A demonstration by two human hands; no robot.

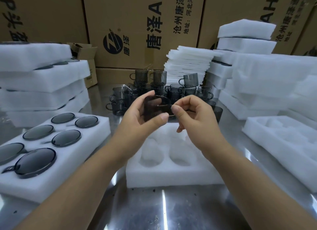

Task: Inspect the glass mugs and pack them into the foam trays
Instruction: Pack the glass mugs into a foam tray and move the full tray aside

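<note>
Head | left hand fingers grip mug body | right hand fingers pinch its right edge

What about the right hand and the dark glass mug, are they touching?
Touching. The head view shows the right hand pinching the mug at its near edge between thumb and forefinger, while the left hand grips the mug's body.

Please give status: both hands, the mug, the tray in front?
Left hand grips mug; right hand pinches its right side. Mug held over empty foam tray, not yet packed. Tray pockets unobstructed.
</note>
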